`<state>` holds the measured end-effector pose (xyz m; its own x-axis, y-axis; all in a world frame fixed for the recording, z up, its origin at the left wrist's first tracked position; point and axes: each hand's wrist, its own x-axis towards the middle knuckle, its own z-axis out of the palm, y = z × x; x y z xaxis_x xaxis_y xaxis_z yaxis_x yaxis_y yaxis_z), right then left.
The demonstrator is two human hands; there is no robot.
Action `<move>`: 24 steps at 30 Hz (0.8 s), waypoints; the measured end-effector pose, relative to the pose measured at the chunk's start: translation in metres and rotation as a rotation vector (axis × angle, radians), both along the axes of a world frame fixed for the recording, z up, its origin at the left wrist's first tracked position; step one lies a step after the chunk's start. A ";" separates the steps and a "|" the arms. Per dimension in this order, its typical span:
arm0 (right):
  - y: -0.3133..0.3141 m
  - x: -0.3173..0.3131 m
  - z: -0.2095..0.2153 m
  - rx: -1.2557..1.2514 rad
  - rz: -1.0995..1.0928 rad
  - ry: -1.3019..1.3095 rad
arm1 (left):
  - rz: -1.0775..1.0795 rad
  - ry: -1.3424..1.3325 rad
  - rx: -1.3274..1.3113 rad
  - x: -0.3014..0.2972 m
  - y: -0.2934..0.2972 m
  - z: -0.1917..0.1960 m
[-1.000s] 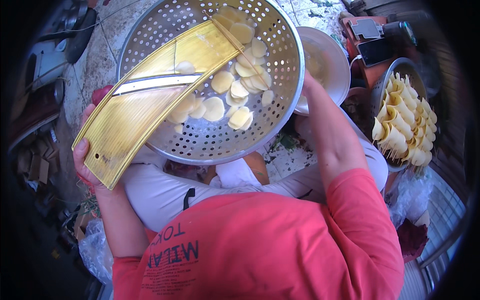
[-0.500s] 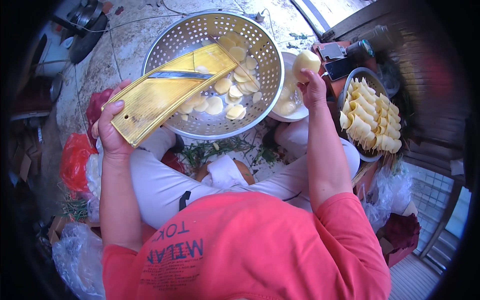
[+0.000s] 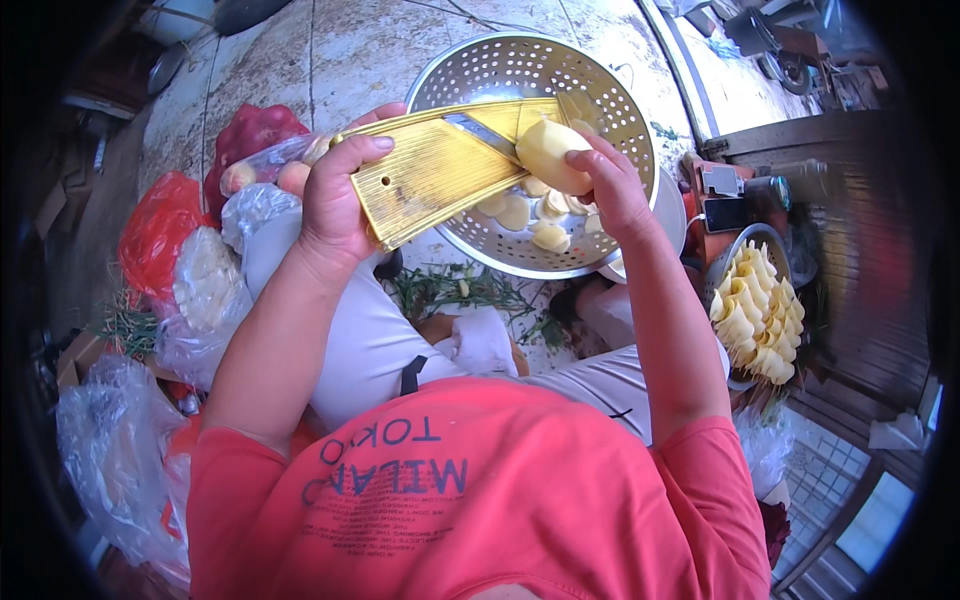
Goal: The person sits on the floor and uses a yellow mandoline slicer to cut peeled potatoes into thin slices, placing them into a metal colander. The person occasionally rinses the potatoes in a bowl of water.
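Note:
My left hand [image 3: 345, 190] grips the near end of a yellow slicer [image 3: 430, 185] with a slanted metal blade. The slicer's far end lies over a large perforated metal colander [image 3: 470, 242]. In my right hand [image 3: 612, 187] is a peeled, pale yellow potato [image 3: 553, 158], held against the slicer close to the blade. Below, round potato slices [image 3: 550, 237] are scattered in the colander, partly hidden by the slicer and the potato.
At the right, skewered, fanned-out slices [image 3: 758, 315] fill a metal bowl [image 3: 765, 236], near a phone [image 3: 727, 214]. A pale basin [image 3: 672, 215] sits behind my right forearm. Left stand a red plastic bag [image 3: 165, 235] and a red net sack [image 3: 250, 135]. Green trimmings [image 3: 455, 288] litter the floor.
My right hand has brought the potato leftward from beside the colander onto the slicer. The slicer now lies flatter. The whole view has shifted, with the colander appearing farther right.

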<state>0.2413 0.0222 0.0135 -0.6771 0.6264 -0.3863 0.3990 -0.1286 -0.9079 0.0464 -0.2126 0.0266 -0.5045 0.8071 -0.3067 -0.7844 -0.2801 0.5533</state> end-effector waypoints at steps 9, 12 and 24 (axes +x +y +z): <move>0.006 -0.034 0.037 0.851 0.313 -0.186 | 0.094 0.051 -0.052 0.003 0.002 0.007; -0.007 -0.046 0.043 1.019 0.399 -0.177 | 0.145 0.058 -0.088 0.006 0.005 0.005; -0.030 -0.049 0.026 0.985 0.245 -0.078 | 0.219 -0.089 -0.043 0.013 0.013 -0.004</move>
